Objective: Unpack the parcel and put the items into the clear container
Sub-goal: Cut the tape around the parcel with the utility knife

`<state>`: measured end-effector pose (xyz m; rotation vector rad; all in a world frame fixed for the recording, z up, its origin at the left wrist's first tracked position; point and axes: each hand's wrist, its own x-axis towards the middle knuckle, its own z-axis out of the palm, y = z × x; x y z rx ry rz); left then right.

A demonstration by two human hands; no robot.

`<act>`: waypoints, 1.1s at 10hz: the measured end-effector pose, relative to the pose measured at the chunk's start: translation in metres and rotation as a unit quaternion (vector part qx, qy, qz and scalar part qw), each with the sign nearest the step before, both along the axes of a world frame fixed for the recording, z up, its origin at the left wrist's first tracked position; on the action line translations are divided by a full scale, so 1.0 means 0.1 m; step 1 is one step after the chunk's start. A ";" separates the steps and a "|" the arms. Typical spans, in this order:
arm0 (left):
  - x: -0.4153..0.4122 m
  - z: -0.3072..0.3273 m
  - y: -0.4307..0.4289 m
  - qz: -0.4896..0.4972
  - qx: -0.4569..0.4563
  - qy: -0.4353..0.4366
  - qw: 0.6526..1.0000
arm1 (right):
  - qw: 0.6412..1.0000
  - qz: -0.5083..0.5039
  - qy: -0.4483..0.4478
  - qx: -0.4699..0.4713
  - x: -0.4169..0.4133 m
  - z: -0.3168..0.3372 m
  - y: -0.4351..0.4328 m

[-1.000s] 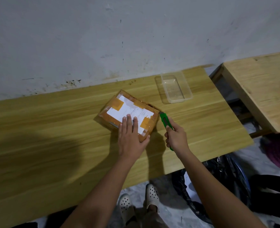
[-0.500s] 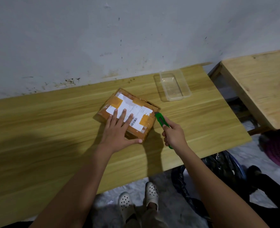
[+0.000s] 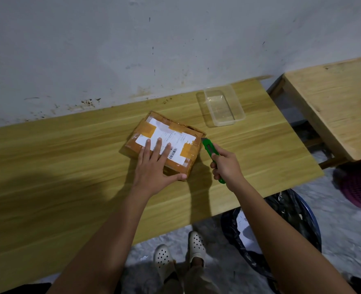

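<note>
**Left hand (image 3: 154, 168) flat on the parcel (image 3: 176, 134), right hand (image 3: 227, 166) wrapped round a green cutter (image 3: 209, 148)**

The left hand lies palm-down, fingers straight and spread over the near half of the parcel's white label, thumb stretched along the box's near edge. The label under it is hidden, and the print that shows is too small to read. The taped cardboard parcel lies at an angle on the surface (image 3: 69, 166).

Just right of the left hand, the right hand curls its fingers round the cutter. The fist hides the middle of the handle. The tail end pokes out below the hand and the front end reaches up to the parcel's right corner. Whether a blade is out, and whether it touches the cardboard, cannot be made out.

Beyond the right hand and well apart from it, the clear container (image 3: 219, 107) stands on the surface near the wall (image 3: 133, 49). Under the right forearm a bin (image 3: 292, 219) lined with a black bag is partly hidden. Farther right of that hand, a second surface (image 3: 334, 107) is cut off at the frame's edge.
</note>
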<state>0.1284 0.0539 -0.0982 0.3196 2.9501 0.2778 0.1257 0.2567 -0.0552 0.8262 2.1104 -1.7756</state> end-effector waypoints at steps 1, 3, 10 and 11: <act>0.00 0.00 0.00 0.002 0.003 0.003 1.000 | 1.000 0.009 -0.005 -0.023 0.00 0.01 0.05; -0.01 -0.03 0.00 0.004 0.008 0.005 1.000 | 1.000 0.008 0.003 -0.027 0.02 0.00 0.03; -0.01 -0.02 0.01 0.012 0.035 -0.003 0.999 | 0.996 0.065 -0.032 -0.053 -0.08 0.04 0.12; -0.01 -0.01 0.01 0.012 0.033 -0.004 0.999 | 0.996 0.076 -0.032 -0.043 -0.04 0.03 0.12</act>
